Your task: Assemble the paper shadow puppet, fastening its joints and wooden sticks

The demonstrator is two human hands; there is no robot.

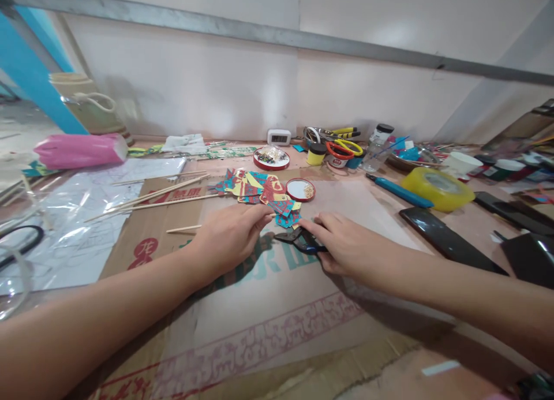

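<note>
My left hand (pixel 231 232) is closed around a thin wooden stick (pixel 184 230). One end of the stick sticks out behind the hand, and a short bit shows at the fingertips. In my right hand (pixel 341 235) are dark-handled pliers (pixel 303 241), their jaws pointing left towards my left hand. Just beyond both hands lies a flat jointed paper figure (pixel 259 186) in red, blue and yellow, with small round fasteners at its joints. Its lower right end reaches between my hands; whether my fingers touch it I cannot tell.
Cardboard (pixel 173 307) covers the worktop. More sticks (pixel 168 189) lie left. Behind are a lid of small beads (pixel 309 190), another lid (pixel 271 157), a white timer (pixel 279 137) and scissors (pixel 346 148). To the right are yellow tape (pixel 437 187), a blue cutter (pixel 400 190) and a phone (pixel 450 238).
</note>
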